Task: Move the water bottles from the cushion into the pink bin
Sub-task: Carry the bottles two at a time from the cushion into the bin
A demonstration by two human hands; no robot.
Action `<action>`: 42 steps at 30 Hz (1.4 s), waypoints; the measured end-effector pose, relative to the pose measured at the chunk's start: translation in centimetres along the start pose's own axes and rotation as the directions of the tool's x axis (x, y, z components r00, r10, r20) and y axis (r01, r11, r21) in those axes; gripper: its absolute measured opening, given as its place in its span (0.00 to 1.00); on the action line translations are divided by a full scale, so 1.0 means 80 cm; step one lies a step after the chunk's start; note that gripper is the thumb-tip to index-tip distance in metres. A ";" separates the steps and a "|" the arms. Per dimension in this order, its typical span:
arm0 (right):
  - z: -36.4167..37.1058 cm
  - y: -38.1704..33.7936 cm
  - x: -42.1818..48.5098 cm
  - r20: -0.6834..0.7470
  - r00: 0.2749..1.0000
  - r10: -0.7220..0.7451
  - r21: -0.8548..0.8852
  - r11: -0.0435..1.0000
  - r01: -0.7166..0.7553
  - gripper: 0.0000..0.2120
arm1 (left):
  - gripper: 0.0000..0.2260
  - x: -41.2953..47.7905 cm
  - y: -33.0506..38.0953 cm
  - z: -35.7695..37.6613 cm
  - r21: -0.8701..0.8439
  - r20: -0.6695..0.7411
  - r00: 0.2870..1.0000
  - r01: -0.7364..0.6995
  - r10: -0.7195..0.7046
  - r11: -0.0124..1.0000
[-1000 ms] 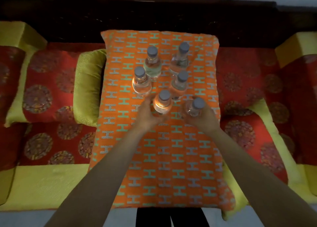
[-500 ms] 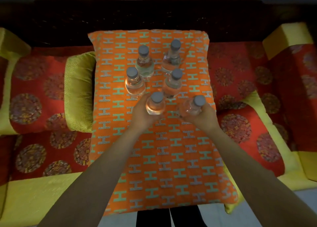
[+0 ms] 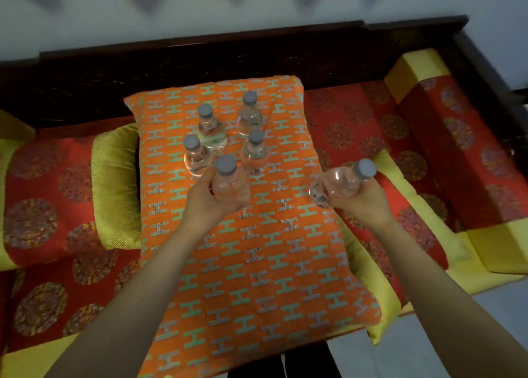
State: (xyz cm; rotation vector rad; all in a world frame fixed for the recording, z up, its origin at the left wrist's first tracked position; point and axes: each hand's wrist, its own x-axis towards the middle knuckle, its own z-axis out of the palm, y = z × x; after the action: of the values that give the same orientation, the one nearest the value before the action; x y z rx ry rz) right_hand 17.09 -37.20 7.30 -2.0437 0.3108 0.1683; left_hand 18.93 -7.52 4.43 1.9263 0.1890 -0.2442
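An orange cushion (image 3: 257,263) with teal and grey H marks lies on a sofa. Several clear water bottles with grey caps stand upright near its far end, among them a back left bottle (image 3: 211,129) and a back right bottle (image 3: 249,114). My left hand (image 3: 208,197) grips an upright bottle (image 3: 228,180) just in front of the group. My right hand (image 3: 363,200) holds another bottle (image 3: 340,182) tilted on its side, lifted off to the cushion's right edge. No pink bin is in view.
The sofa has red patterned seat pads (image 3: 43,212) with yellow borders, a green-yellow bolster (image 3: 115,186) left of the cushion, a red and yellow armrest block (image 3: 457,137) at right, and a dark wooden back (image 3: 200,60). Pale floor (image 3: 457,334) shows at lower right.
My right hand has lifted its bottle, tipped it sideways and carried it to the right, off the group. My left hand still grips its bottle. The camera has tilted up and turned.
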 end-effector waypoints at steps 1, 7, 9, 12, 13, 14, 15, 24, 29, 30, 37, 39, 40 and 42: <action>-0.011 0.003 -0.004 -0.005 1.000 -0.008 -0.008 1.000 0.008 0.19 | 0.29 -0.003 0.007 0.000 -0.001 -0.005 1.000 -0.011 0.011 1.000; -0.089 0.046 -0.059 -0.158 0.984 0.078 0.045 0.996 -0.072 0.28 | 0.31 -0.028 0.054 0.050 -0.008 0.036 0.992 -0.121 0.121 0.993; -0.116 0.058 -0.081 -0.181 0.981 0.076 0.053 0.996 -0.067 0.30 | 0.31 -0.039 0.066 0.075 0.000 0.058 0.989 -0.136 0.136 0.991; -0.175 0.084 -0.124 -0.230 0.971 0.062 0.061 0.997 -0.049 0.27 | 0.32 -0.067 0.096 0.131 0.009 0.109 0.977 -0.183 0.181 0.983; -0.197 0.095 -0.137 -0.248 0.967 0.058 0.064 0.997 -0.043 0.25 | 0.32 -0.078 0.108 0.153 0.011 0.125 0.971 -0.205 0.202 0.979; -0.219 0.106 -0.153 -0.261 0.964 0.059 0.073 0.996 -0.041 0.23 | 0.31 -0.091 0.118 0.177 0.018 0.140 0.965 -0.225 0.220 0.974; -0.242 0.118 -0.169 -0.272 0.960 0.063 0.087 0.995 -0.040 0.23 | 0.31 -0.104 0.127 0.201 0.019 0.156 0.959 -0.243 0.238 0.970; -0.422 0.210 -0.296 -0.460 0.878 0.134 0.153 0.986 -0.070 0.24 | 0.28 -0.208 0.211 0.404 -0.032 0.260 0.930 -0.262 0.261 0.965; -0.504 0.247 -0.335 -0.574 0.804 0.156 0.188 0.981 -0.056 0.26 | 0.29 -0.232 0.256 0.492 -0.035 0.328 0.902 -0.286 0.281 0.958; -0.517 0.253 -0.340 -0.597 0.787 0.157 0.182 0.982 -0.057 0.25 | 0.28 -0.233 0.264 0.506 -0.035 0.337 0.898 -0.289 0.284 0.957; -0.608 0.308 -0.334 -0.691 0.689 0.220 0.232 0.970 -0.077 0.25 | 0.26 -0.206 0.317 0.600 -0.016 0.434 0.849 -0.328 0.302 0.945; -0.634 0.324 -0.324 -0.703 0.673 0.230 0.231 0.969 -0.090 0.25 | 0.26 -0.189 0.329 0.631 -0.013 0.453 0.841 -0.326 0.296 0.945; -0.649 0.330 -0.318 -0.706 0.668 0.234 0.229 0.969 -0.098 0.25 | 0.26 -0.180 0.335 0.648 -0.014 0.457 0.839 -0.325 0.295 0.946; -0.681 0.342 -0.303 -0.722 0.649 0.240 0.222 0.969 -0.111 0.26 | 0.26 -0.162 0.350 0.684 -0.021 0.470 0.830 -0.330 0.300 0.944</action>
State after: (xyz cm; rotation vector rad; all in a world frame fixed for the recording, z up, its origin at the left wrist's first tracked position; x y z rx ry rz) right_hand -14.76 -93.92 15.95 -1.8229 1.0106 -0.5968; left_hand 8.96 -68.80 13.86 1.8647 -0.4647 -0.4878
